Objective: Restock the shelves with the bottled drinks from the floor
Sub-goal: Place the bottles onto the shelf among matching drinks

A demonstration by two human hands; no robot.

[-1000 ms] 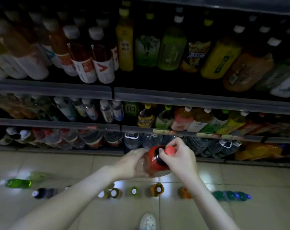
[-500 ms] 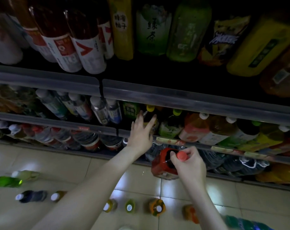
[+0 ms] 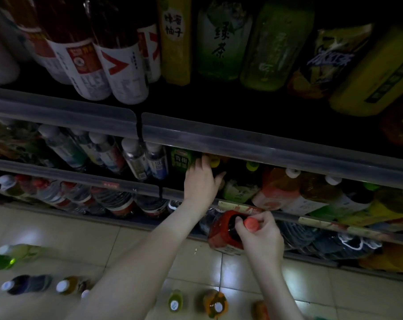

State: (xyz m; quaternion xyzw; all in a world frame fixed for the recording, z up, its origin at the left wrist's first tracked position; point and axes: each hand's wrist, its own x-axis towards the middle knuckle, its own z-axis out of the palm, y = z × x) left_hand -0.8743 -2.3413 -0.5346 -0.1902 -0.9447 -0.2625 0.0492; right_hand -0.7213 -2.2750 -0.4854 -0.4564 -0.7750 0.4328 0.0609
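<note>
Red-labelled plastic bottle [image 3: 223, 229], its round orange cap [image 3: 251, 224] pinched by right hand [image 3: 262, 239] fingers [image 3: 264, 217]; left hand [image 3: 201, 181] grasp unclear

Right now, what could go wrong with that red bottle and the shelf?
The right hand holds the red bottle just by its neck, so it might slip onto the tiles. The left hand reaches among tightly packed shelf bottles and could knock one over. The floor bottles stand close by; a step might tip them.
</note>
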